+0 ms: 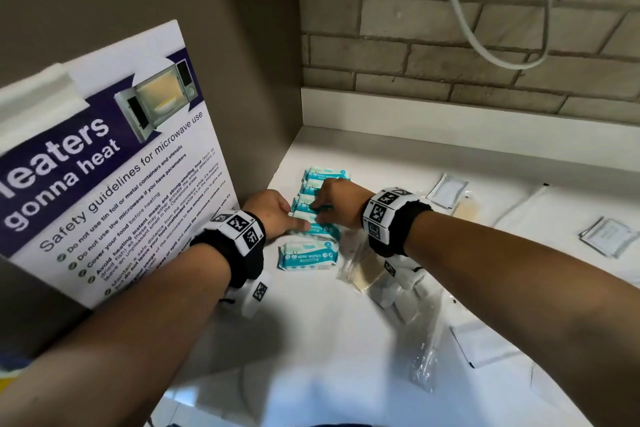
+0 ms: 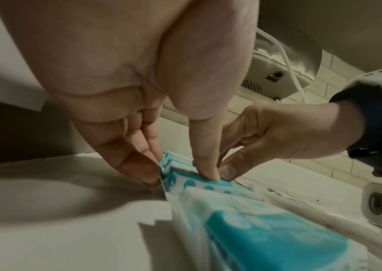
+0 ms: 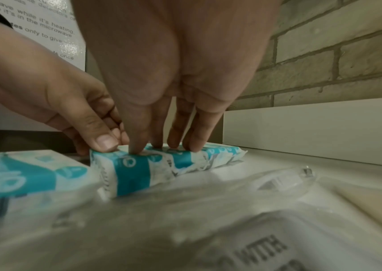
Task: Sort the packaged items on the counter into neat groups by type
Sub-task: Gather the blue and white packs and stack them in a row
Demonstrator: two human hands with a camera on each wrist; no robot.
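Observation:
Several teal-and-white mini wipes packs lie in a row on the white counter, running back toward the corner. Both hands meet on the packs in the middle of the row. My left hand has straight fingers against the left end of a pack, and its thumb rests on top. My right hand presses straight fingertips down on the top of the same pack. Another pack lies just in front of it.
A microwave safety poster board leans against the left wall, close to my left wrist. Clear plastic packets lie just right of the row. White flat sachets are scattered further right. A brick wall with hanging cables stands behind.

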